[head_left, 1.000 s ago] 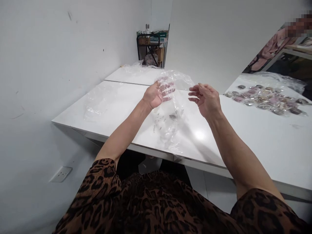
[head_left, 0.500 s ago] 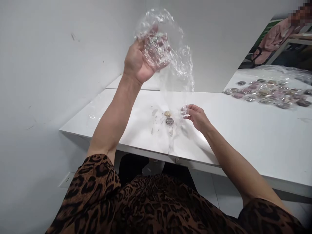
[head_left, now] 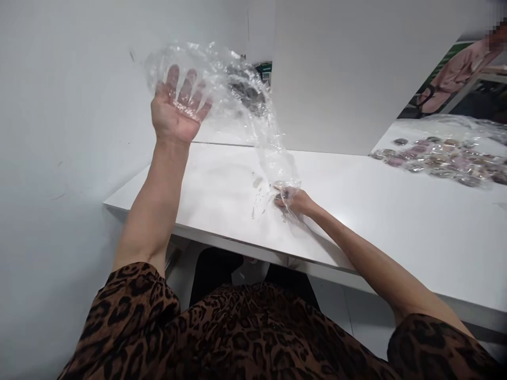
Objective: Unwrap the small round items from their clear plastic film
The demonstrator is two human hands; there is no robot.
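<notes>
My left hand [head_left: 180, 105] is raised at the left, palm up, with its fingers spread. Over its fingers drapes a sheet of crinkled clear plastic film [head_left: 214, 74], which hangs across to the right and down to the table. My right hand [head_left: 295, 199] is low over the white table [head_left: 222, 195], with the lower end of the film around it. Its fingers close around the small dark oval piece [head_left: 282, 195]; a pale yellow one is partly hidden by the fingers and film. Whether the film lies in front of or around the fingers is unclear.
Several small wrapped pieces [head_left: 443, 158] lie in clear plastic at the right of the table. Behind them is a person in a pink sleeve [head_left: 447, 87]. A grey upright panel [head_left: 328, 79] stands at the table's back, with a wall [head_left: 71, 132] at left.
My left hand has moved left and slightly down, stretching the film sideways. My right hand has moved left onto the small oval pieces and closed around them.
</notes>
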